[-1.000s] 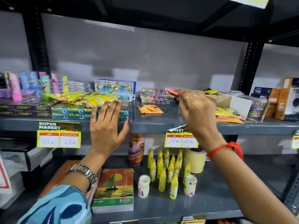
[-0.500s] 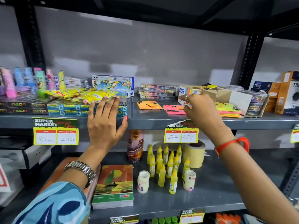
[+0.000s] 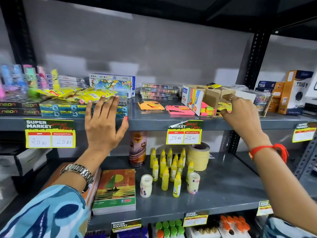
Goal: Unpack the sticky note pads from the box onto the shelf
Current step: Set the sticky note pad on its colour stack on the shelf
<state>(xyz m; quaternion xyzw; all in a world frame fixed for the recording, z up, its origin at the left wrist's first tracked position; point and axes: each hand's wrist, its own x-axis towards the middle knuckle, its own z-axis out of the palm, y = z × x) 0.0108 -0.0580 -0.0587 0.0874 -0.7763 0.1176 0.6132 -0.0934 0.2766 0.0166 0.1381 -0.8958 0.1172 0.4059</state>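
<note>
The left hand (image 3: 104, 124) rests flat against the front edge of the upper shelf (image 3: 151, 120), fingers (image 3: 101, 107) spread and released, tips touching the yellow packets (image 3: 82, 96); to the right an orange pad (image 3: 151, 105) and a pink pad (image 3: 180, 110) lie apart on the shelf; just beside the pink one stands the opened box (image 3: 200, 100), tilted, bright sticky note pads (image 3: 208, 109) showing at its mouth; the right hand (image 3: 240, 110) reaches at the box, thumb and forefinger curled, though I cannot tell whether they grasp anything.
</note>
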